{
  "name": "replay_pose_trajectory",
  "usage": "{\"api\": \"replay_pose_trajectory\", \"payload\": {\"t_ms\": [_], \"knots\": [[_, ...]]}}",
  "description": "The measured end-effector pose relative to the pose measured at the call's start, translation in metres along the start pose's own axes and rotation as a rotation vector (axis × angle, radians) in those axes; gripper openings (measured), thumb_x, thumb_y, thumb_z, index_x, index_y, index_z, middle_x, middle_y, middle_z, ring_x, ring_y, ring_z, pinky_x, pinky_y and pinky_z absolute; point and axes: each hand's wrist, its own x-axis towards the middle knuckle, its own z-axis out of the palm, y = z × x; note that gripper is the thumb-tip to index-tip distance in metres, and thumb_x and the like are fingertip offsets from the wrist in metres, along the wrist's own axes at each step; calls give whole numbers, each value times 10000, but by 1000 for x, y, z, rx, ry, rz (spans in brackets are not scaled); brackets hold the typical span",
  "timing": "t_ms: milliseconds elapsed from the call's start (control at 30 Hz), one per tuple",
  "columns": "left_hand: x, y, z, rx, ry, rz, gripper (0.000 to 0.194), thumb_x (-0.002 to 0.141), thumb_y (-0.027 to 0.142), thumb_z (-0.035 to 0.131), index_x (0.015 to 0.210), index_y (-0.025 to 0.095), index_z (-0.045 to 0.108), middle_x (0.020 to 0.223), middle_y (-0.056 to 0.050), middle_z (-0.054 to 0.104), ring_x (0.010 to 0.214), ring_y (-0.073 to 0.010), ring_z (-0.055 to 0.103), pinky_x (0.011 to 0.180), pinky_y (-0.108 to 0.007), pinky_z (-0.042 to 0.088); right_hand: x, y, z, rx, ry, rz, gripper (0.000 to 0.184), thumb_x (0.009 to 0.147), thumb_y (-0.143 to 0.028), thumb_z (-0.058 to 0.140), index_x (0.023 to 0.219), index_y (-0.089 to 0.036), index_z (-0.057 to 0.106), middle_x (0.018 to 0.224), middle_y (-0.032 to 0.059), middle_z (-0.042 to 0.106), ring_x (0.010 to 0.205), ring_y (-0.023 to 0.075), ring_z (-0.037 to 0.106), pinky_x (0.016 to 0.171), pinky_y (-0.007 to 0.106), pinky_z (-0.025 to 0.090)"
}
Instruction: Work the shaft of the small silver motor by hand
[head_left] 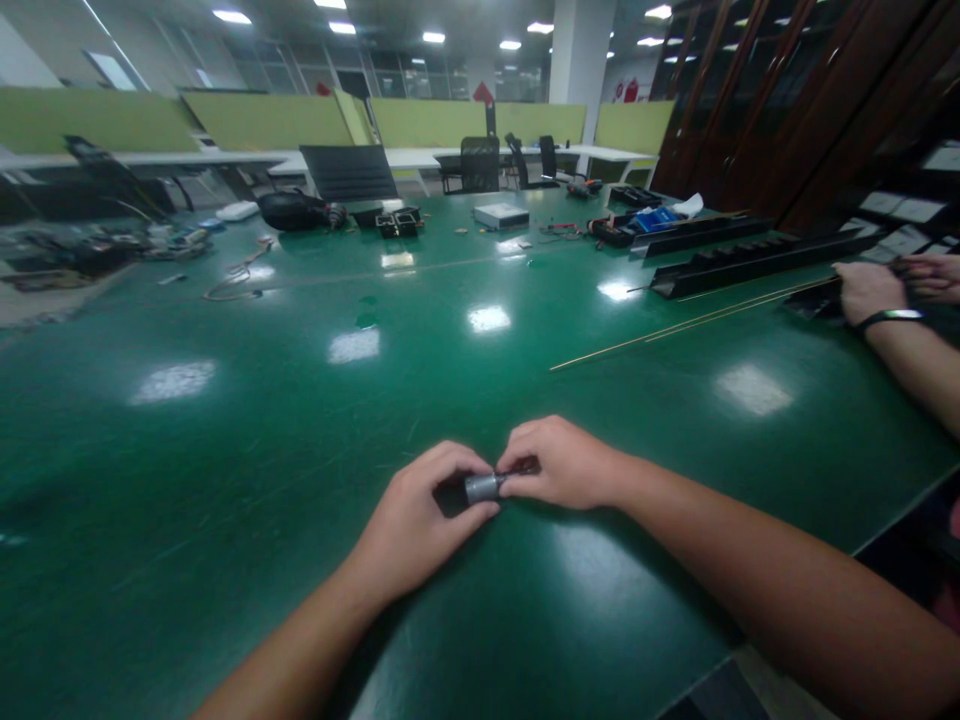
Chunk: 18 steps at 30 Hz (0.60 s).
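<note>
L hand (420, 505) is clamping a grey cyl. (481, 488) btwn thumb & forefinger, prob. to steady it; R hand (561, 462) is pinching a dark bit (529, 467) at its end. Cyl. is sitting btwn both hands, maybe touching desk (285, 480), can't tell.

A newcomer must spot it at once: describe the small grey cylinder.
Start from the big green tabletop and go to its near part, low in the middle of the view. There, between the left hand and right hand, is the small grey cylinder. It is short, rounded and grey, unlike the long black rails farther off on the right.
</note>
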Motion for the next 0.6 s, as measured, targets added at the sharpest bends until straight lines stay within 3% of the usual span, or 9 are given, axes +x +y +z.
{"api": "replay_pose_trajectory", "payload": {"t_ms": [167, 367, 600], "knots": [[1, 3, -1, -44, -19, -29, 125, 888, 288, 614, 945, 206, 689, 956, -40, 691, 889, -190, 641, 810, -299, 501, -1, 0, -2, 10, 9, -12, 167, 825, -286, 698, 914, -154, 748, 803, 38, 677, 722, 124, 577, 644, 224, 380], [0, 1, -1, 5, -15, -60, 153, 840, 264, 653, 977, 202, 684, 949, -46, 697, 879, -206, 641, 793, -314, 508, -1, -2, -1, 72, 47, 45, 184, 754, -261, 750, 906, -159, 738, 808, 28, 694, 710, 122, 606, 644, 219, 411], [0, 2, -2, 10, -29, -61, 137, 838, 260, 662, 963, 208, 683, 952, -39, 694, 887, -204, 641, 806, -314, 498, -2, -1, -1, 40, 40, 6, 151, 764, -223, 722, 897, -152, 732, 827, 34, 700, 726, 124, 612, 664, 222, 427]]}}
